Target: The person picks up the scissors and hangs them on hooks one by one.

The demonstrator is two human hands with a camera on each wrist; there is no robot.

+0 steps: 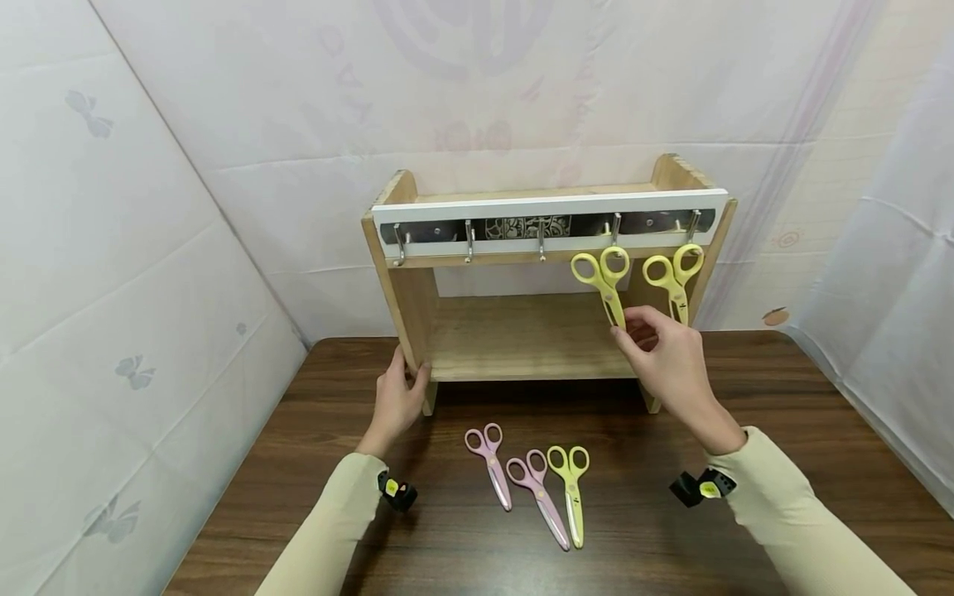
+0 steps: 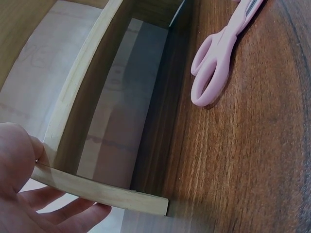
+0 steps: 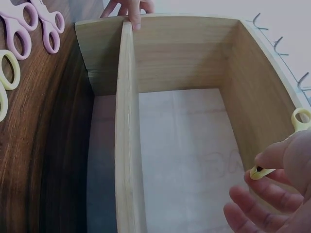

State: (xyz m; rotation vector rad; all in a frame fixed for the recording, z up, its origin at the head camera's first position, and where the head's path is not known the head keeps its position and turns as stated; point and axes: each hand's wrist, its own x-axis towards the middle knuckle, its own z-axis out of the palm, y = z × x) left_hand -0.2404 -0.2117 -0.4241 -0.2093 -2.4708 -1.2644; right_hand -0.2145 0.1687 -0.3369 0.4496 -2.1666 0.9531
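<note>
My right hand [image 1: 668, 356] pinches a pair of yellow scissors [image 1: 607, 285] near the blade tip, handles upward. One handle loop meets the fourth hook [image 1: 615, 228] from the left; I cannot tell whether it is over the hook. Another yellow pair [image 1: 674, 281] hangs from the rightmost hook [image 1: 694, 223]. With its thumb on the inner side and fingers outside, my left hand [image 1: 397, 401] grips the left side panel [image 1: 395, 290] of a wooden shelf [image 1: 522, 331]. In the right wrist view the pinched yellow tip [image 3: 260, 172] shows between thumb and finger.
On the dark wooden table [image 1: 313, 513] before the shelf lie a pink pair of scissors [image 1: 489, 468], a second pink pair [image 1: 538, 497] and a yellow pair [image 1: 572, 497]. Three bare hooks, including the middle hook [image 1: 542, 240], line the white rail [image 1: 551, 203]. Patterned cloth [image 1: 335, 108] hangs behind.
</note>
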